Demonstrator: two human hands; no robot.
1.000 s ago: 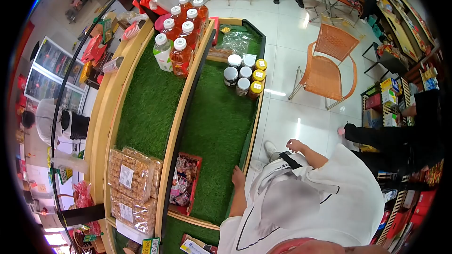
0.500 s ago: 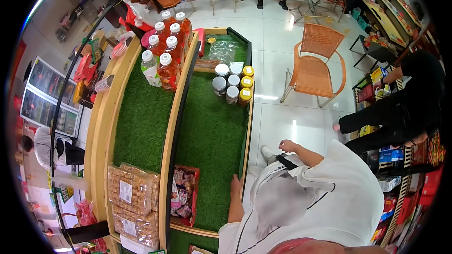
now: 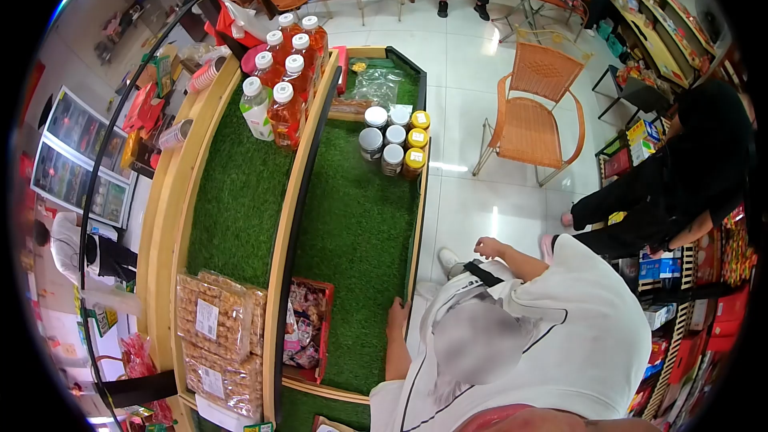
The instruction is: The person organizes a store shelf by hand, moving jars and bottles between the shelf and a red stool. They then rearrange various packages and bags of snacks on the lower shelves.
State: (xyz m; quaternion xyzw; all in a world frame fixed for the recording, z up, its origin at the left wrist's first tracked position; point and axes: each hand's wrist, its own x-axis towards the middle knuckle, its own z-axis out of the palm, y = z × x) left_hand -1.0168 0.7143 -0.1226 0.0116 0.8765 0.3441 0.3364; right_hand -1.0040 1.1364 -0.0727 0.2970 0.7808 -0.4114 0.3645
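My left hand rests at the right rim of a green turf-lined display shelf, fingers extended along the edge and partly hard to make out. It holds nothing that I can see. My right hand hangs in front of my white shirt, over the floor, with loosely bent fingers apart and nothing in them. Left of my left hand, a red box of small wrapped packets sits on the turf. Farther up the same shelf, several lidded jars, some with yellow lids, stand grouped by the rim.
Bottles of orange-red drink and clear packs of brown snacks occupy the neighbouring turf strip. An orange woven chair stands on the tiled floor. At right, a person in black is beside stocked shelves.
My view has shifted slightly, and the shelf goods sit a little farther left. The person in black has lowered an arm from the shelves. My hands have barely moved.
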